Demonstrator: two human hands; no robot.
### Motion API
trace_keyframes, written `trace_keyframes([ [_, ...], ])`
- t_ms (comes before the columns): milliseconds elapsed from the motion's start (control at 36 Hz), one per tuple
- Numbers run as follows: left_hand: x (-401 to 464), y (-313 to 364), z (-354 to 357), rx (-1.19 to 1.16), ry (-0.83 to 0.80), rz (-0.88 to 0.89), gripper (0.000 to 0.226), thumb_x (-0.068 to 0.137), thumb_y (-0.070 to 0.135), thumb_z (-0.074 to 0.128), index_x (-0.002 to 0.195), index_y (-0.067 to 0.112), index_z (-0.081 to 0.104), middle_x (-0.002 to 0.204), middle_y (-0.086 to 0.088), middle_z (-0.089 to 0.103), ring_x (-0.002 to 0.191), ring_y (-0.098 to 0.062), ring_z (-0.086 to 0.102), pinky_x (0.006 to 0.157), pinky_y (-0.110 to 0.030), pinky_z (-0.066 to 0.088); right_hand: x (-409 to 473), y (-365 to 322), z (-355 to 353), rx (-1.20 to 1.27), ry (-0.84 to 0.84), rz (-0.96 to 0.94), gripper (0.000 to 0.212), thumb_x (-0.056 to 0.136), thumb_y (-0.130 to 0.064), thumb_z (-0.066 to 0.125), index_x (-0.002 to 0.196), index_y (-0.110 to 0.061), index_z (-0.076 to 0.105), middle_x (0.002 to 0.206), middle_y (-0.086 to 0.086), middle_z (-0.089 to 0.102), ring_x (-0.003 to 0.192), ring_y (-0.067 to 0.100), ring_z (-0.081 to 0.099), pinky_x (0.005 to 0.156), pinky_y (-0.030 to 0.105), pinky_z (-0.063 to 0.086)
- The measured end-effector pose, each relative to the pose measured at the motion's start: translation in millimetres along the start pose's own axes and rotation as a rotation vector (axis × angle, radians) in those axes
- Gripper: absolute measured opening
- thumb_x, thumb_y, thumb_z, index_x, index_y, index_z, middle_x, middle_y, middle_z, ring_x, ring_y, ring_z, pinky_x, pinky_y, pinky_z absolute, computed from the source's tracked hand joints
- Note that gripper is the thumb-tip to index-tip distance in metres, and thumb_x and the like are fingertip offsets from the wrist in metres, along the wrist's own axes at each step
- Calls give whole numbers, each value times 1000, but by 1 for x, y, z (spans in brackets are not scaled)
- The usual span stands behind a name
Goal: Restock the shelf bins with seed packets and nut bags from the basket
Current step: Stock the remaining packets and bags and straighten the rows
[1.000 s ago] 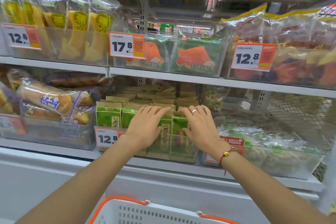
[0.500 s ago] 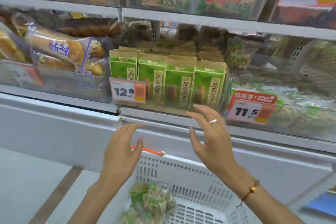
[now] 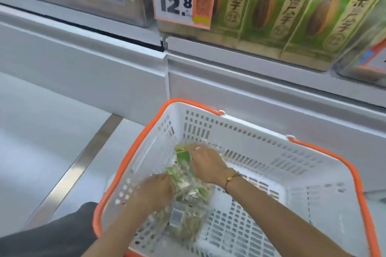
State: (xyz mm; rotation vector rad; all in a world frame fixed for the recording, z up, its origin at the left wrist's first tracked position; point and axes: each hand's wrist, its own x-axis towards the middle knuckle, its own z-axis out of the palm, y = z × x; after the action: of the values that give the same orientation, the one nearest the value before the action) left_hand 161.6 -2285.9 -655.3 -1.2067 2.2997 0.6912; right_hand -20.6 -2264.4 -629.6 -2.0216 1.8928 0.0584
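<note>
Two hands down in white basket (image 3: 261, 144). Left hand (image 3: 155, 191) and right hand (image 3: 205, 164) both grab clear nut bags (image 3: 188, 198), fingers curled round plastic. Green seed packets (image 3: 296, 12) stand in shelf bin above, behind price tag (image 3: 180, 1).

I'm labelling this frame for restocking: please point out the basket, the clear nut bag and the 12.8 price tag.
basket (image 3: 246, 129): head view, far white slotted wall.
clear nut bag (image 3: 188, 210): head view, middle of the bag.
12.8 price tag (image 3: 174, 3): head view, printed digits.

Under our hands, the basket (image 3: 261, 152) is perforated white plastic with a smooth orange rim. The nut bags (image 3: 188, 204) between them look like glossy, crinkled clear film.
</note>
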Motion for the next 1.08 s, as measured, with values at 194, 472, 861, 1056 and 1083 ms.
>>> trace_keyframes([
  [194, 5, 7, 3, -44, 13, -95, 65, 90, 24, 51, 147, 17, 20, 143, -8, 40, 127, -29, 43, 99, -39, 38, -9, 13, 50, -325, -136, -54, 54, 99, -51, 22, 150, -33, 17, 143, 4, 46, 139, 32, 25, 112, 50, 12],
  [472, 11, 13, 13, -7, -46, -20, 58, 85, 31, 58, 140, 28, 38, 132, -7, 44, 117, -28, 48, 95, -40, 44, -107, 65, 59, 24, -503, 203, 99, 82, -26, 71, 150, -42, 1, 146, 11, 36, 118, 22, 44, 98, 47, 42],
  [861, -7, 32, 14, -163, -75, 69, 33, 89, 31, 57, 118, 22, 48, 114, 4, 62, 103, -21, 58, 82, -29, 45, -133, 48, 83, 616, -328, 555, 86, 79, -48, 71, 149, -29, 25, 149, 2, 37, 134, 23, 39, 107, 36, 37],
  [1056, -10, 39, -3, -509, 11, 72, 19, 92, 33, 59, 79, 20, 54, 74, 5, 47, 68, -12, 48, 60, -26, 35, -123, 42, 88, 564, -233, 739, 28, 77, -30, 74, 65, -19, 51, 69, -2, 52, 57, 10, 47, 59, 22, 48],
  [1083, -10, 40, -8, -570, 22, 65, 22, 92, 32, 60, 89, 10, 56, 75, 4, 47, 70, -12, 47, 61, -25, 35, -124, 43, 82, 590, -223, 712, 36, 78, -29, 73, 58, -20, 44, 62, -3, 46, 51, 9, 41, 52, 20, 41],
])
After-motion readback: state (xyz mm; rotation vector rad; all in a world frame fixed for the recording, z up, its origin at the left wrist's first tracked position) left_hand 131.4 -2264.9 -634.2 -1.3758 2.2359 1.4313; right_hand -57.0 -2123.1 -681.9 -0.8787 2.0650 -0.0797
